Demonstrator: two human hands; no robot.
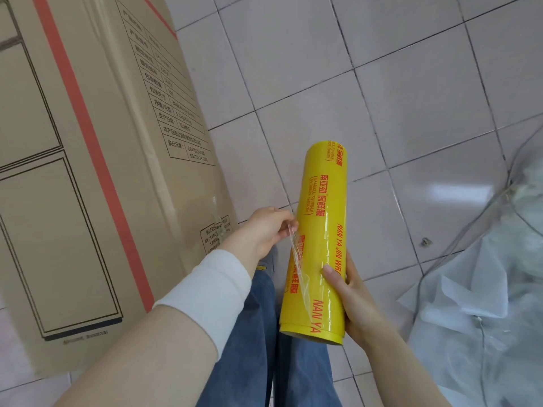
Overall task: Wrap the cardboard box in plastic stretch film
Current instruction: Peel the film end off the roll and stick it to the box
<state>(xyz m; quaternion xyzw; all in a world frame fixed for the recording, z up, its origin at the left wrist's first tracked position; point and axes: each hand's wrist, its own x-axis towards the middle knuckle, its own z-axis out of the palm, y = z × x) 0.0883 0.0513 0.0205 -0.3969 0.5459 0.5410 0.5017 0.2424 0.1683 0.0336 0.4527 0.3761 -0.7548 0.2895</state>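
One cardboard box (88, 171) is standing on the tiled floor (382, 83) at the person's left. Its printed faces are looking bare of film, so the wrapping itself is seemingly not yet begun. One heap of crumpled clear plastic (484, 289) is lying at the right. One yellow roll of stretch film (320, 230) is being held near the box, not touching it. Two hands are working: the right hand (352, 295) is gripping the roll's near end, fingers curled round it, and the left hand (261, 233) is pinching the single loose film tail (299, 271), drawing it off the roll.
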